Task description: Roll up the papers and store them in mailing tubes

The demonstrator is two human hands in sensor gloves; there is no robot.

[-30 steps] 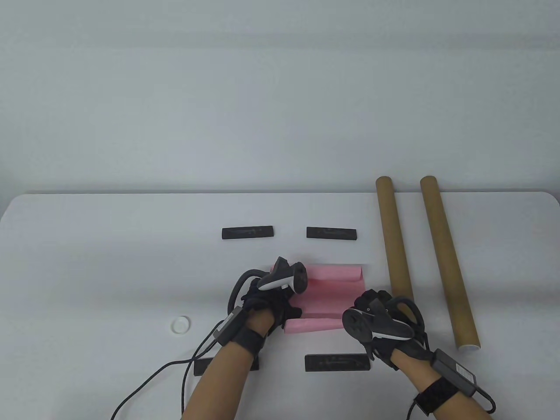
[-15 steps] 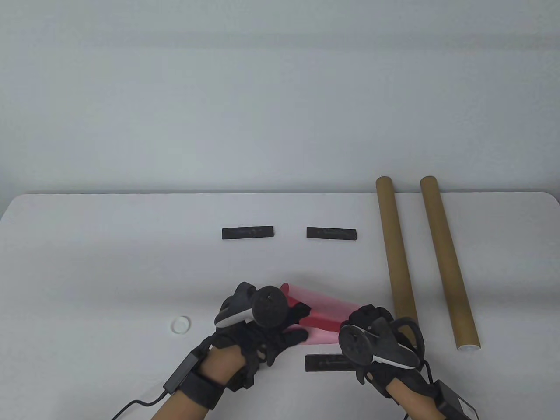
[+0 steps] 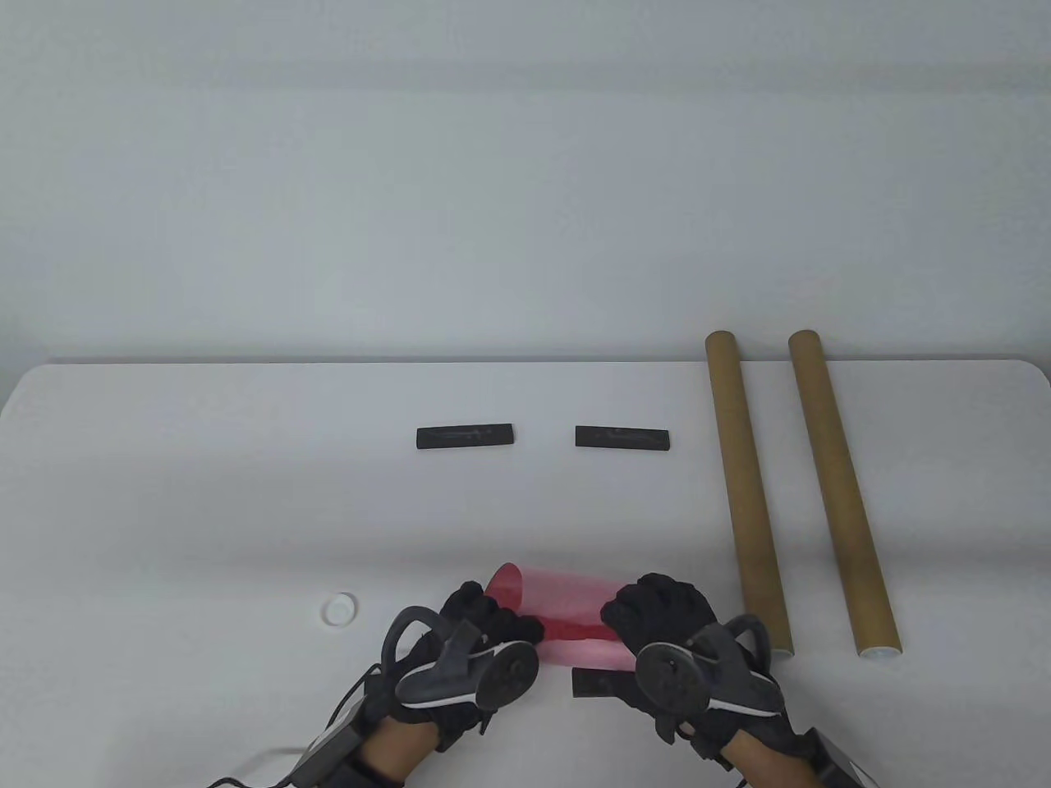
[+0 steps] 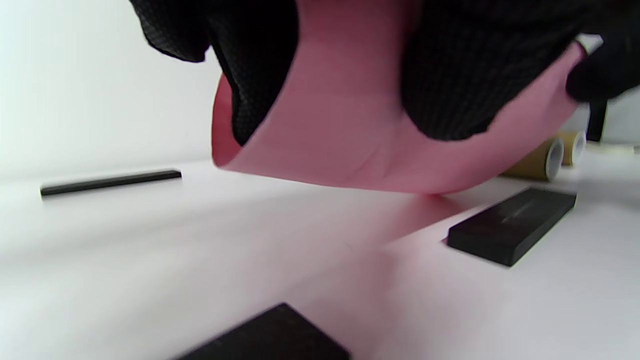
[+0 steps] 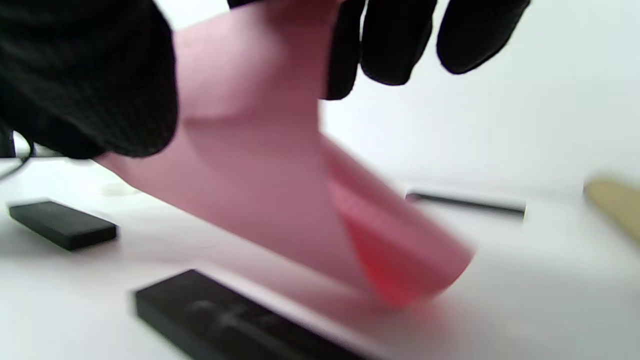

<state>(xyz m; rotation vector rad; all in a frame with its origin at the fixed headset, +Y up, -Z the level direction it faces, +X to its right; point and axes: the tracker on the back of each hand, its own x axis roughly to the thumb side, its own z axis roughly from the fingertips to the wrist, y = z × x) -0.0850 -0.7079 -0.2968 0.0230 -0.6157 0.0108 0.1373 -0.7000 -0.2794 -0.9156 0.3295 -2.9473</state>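
A pink paper (image 3: 562, 611) is rolled into a loose tube and held just above the near edge of the table. My left hand (image 3: 484, 620) grips its left end, fingers curled round the roll (image 4: 350, 140). My right hand (image 3: 657, 611) grips the right end, fingers wrapped over the paper (image 5: 260, 175). Two brown mailing tubes (image 3: 745, 484) (image 3: 839, 492) lie side by side on the right of the table, to the right of my right hand, their near ends towards me.
Two black bar weights (image 3: 465, 436) (image 3: 621, 437) lie across the middle of the table. Another black weight (image 3: 599, 681) sits under the roll by my right hand, and one more (image 4: 270, 335) lies beneath my left hand. A small white cap (image 3: 338, 609) rests left of my left hand.
The half-rolled sheet has been closed into a tube and lifted off the table. Both hands drew back towards the near edge with it, and the roll turned level.
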